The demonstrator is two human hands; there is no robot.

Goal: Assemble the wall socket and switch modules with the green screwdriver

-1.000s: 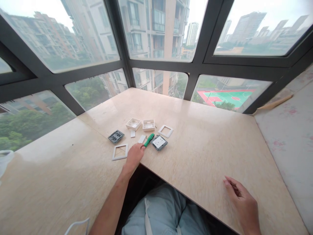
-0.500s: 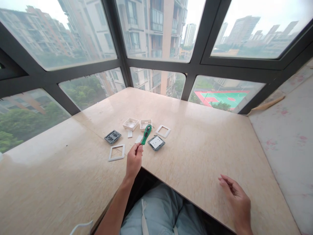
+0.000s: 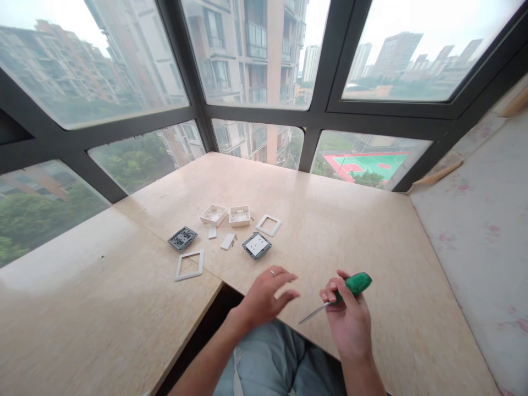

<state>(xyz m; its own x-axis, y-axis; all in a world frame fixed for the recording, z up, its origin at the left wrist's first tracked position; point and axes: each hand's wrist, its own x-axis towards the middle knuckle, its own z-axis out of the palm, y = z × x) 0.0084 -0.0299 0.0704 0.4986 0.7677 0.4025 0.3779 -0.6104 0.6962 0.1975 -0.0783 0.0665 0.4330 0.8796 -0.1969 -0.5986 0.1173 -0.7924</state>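
Observation:
My right hand (image 3: 348, 311) grips a screwdriver (image 3: 358, 282) by its green handle, the metal shaft pointing down and left. Just left of the shaft, my left hand (image 3: 270, 294) is open and holds nothing, its fingers apart over the counter edge. Beyond it lies a socket module (image 3: 256, 246) with a white face and grey frame. A second, dark module (image 3: 182, 238) shows its back at the left. Two white frames, one in front (image 3: 177, 269) and one behind (image 3: 278, 226), lie flat near them.
Two white mounting boxes, left (image 3: 213, 214) and right (image 3: 240, 216), stand at the back of the group. Small white plates (image 3: 227, 241) and screws lie before them. The stone-look counter (image 3: 350, 231) has a cut-out at my lap; windows and a papered wall (image 3: 474, 247) border it.
The screwdriver has passed from my left hand to my right. My left hand has come back toward me and opened; my right has moved left and up. The view has shifted slightly.

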